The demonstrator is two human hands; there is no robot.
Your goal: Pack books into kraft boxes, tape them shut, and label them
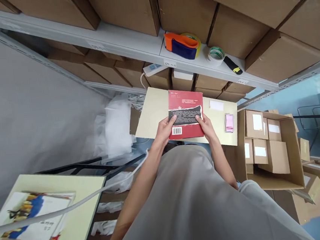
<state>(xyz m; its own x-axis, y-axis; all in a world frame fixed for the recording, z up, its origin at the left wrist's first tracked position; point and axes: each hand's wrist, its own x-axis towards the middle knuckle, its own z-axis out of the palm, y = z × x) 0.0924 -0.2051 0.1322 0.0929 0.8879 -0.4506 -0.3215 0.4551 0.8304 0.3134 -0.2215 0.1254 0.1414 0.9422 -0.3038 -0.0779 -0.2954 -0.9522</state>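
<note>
A red book point(188, 99) with a black band of small print and a white barcode faces up in front of me, above the pale yellow table point(151, 113). My left hand point(165, 129) grips its left edge, the thumb lying on the cover. On the opposite edge, my right hand point(206, 126) holds it the same way, fingers tucked underneath. To the right of the book, a white label or slip point(216, 105) and a small pink item point(229, 123), blurred out, lie on the table.
An orange and blue tape dispenser point(182, 45), a tape roll point(216, 54) and a black-yellow cutter point(233, 65) sit on the shelf point(129, 38). At right stands an open carton point(291, 149) of small boxes. Several books point(36, 218) lie on another table, lower left, behind a pale cable point(80, 206).
</note>
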